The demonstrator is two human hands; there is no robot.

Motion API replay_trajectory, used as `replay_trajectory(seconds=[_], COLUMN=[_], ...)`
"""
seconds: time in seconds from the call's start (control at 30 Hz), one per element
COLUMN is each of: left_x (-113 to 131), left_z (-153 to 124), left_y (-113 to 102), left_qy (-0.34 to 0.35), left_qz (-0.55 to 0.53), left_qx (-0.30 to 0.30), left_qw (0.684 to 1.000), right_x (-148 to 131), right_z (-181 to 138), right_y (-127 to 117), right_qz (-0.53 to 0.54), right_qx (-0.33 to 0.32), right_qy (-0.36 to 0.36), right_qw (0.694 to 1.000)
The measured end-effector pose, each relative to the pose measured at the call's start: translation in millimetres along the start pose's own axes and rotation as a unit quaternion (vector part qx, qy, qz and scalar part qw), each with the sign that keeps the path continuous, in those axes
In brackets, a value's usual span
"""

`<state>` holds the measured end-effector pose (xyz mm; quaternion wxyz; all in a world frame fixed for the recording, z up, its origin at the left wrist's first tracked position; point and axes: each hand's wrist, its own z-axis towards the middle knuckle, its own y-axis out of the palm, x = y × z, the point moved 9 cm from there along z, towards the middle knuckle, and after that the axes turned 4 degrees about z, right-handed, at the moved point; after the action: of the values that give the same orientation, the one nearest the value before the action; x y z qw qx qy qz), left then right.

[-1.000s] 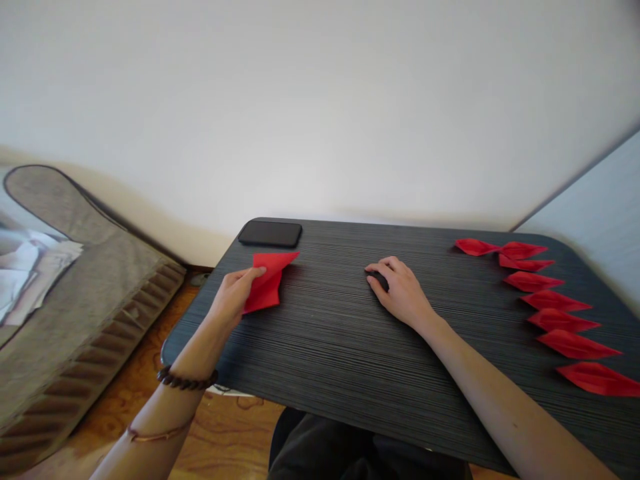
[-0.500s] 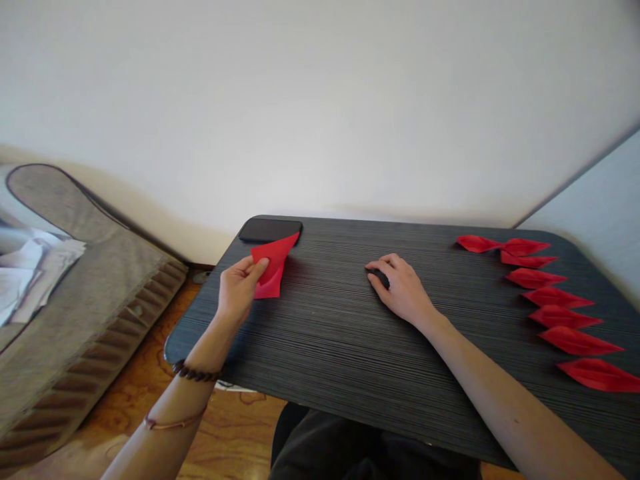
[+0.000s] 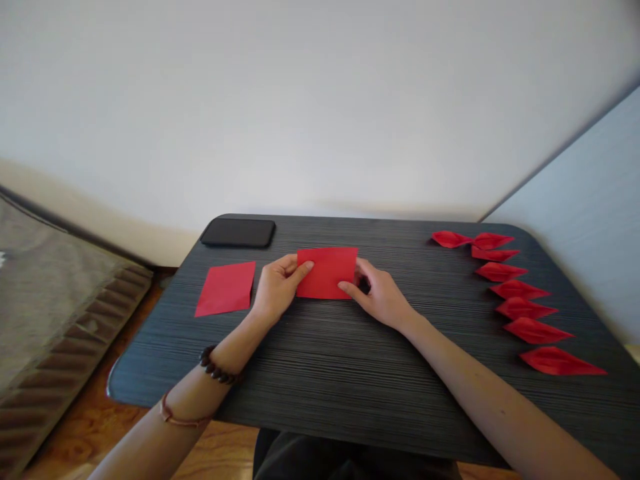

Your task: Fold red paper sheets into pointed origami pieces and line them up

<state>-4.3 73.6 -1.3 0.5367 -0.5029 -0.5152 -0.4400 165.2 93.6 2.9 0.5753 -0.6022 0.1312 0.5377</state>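
A red paper sheet [image 3: 327, 272] is held flat above the middle of the dark table [image 3: 350, 373]. My left hand [image 3: 277, 290] pinches its left edge, thumb on top. My right hand [image 3: 380, 297] grips its lower right edge with curled fingers. A second red paper sheet [image 3: 226, 287] lies flat on the table just left of my left hand. Beaded and cord bracelets sit on my left wrist.
A black phone [image 3: 239, 233] lies at the table's far left corner. Several folded red paper pieces [image 3: 515, 290] line the right side in a row. A brown cushioned seat [image 3: 55, 307] stands to the left, over a wooden floor. A pale wall rises behind.
My left hand carried one red sheet from the table's left to the middle, leaving another sheet lying there. My right hand moved onto the carried sheet. The camera view shifted right.
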Motion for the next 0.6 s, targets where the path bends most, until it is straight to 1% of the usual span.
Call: replay_trajectory(seconds=[0.1,0.17,0.23,0.3,0.33,0.37,0.5,0.6], left_x=[-5,-9,-12,-16,-18,-20,-23,-26], left_z=[5,5,6,4,3,2,0,0], left_y=[29,50,61,66,65,63,55,52], left_qy=[-0.026,-0.049,-0.083,-0.126,-0.146,-0.159,-0.187,-0.207], left_qz=[0.010,0.057,0.046,0.010,-0.002,-0.014,-0.089,-0.132], left_qx=[-0.073,-0.165,-0.224,-0.270,-0.282,-0.282,-0.265,-0.245], left_qw=[0.997,0.983,0.970,0.955,0.948,0.946,0.942,0.938], right_x=[8,14,19,22,23,23,18,12], right_z=[-3,-6,-9,-11,-11,-11,-9,-9], right_y=[-9,-13,-12,-10,-11,-13,-26,-27], right_qz=[0.056,0.111,0.190,0.238,0.248,0.249,0.207,0.184], right_qx=[0.011,0.010,-0.002,-0.020,-0.021,-0.017,0.016,0.005], right_qy=[0.041,0.066,0.084,0.093,0.094,0.091,0.061,0.048], right_qw=[0.998,0.992,0.978,0.967,0.964,0.964,0.976,0.982])
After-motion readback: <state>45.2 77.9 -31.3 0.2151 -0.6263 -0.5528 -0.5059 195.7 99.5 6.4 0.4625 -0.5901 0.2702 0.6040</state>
